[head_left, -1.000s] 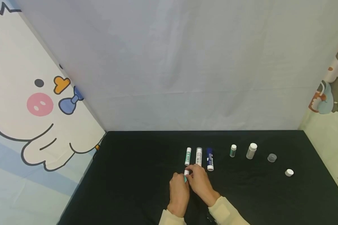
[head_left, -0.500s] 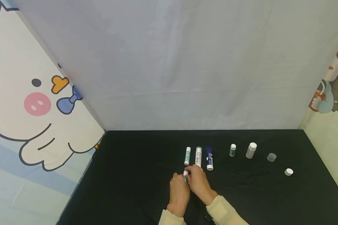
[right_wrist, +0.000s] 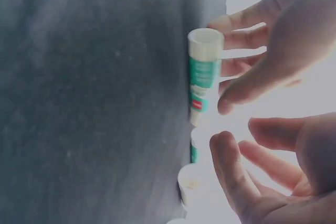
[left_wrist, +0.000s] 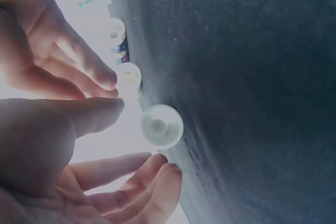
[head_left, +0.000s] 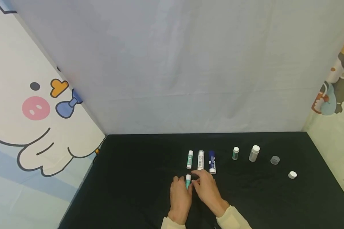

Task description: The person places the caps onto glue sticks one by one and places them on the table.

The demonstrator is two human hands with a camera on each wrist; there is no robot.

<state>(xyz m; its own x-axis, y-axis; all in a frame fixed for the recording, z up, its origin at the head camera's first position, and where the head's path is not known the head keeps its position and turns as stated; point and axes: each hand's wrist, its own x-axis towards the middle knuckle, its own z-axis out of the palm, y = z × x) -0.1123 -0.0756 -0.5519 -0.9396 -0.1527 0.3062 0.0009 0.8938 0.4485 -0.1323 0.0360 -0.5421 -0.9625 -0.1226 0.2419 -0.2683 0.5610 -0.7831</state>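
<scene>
One green-and-white glue stick (head_left: 188, 182) lies on the black tablecloth (head_left: 132, 184) between the two hands, its white end pointing away from the person. The left hand (head_left: 180, 197) is relaxed, thumb and fingers parted to either side of the stick and not closed around it; whether a fingertip touches it cannot be told. The right hand (head_left: 207, 189) sits just beside the stick, fingers loosely bent and gripping nothing. This opposed placement would probably limit sideways roll. Beyond the hands, a second green-and-white glue stick (head_left: 189, 160), a white glue stick (head_left: 201, 159) and a blue-and-white glue stick (head_left: 212, 162) lie side by side, apart from one another; the gaps presumably keep each separately graspable. To the right, a small green-labelled bottle (head_left: 235, 154) and a larger clear bottle (head_left: 254, 154) appear upright, likely resting on flat bases. Farther right are a small clear container (head_left: 275, 160) and a white cap (head_left: 292, 175), set well apart.
</scene>
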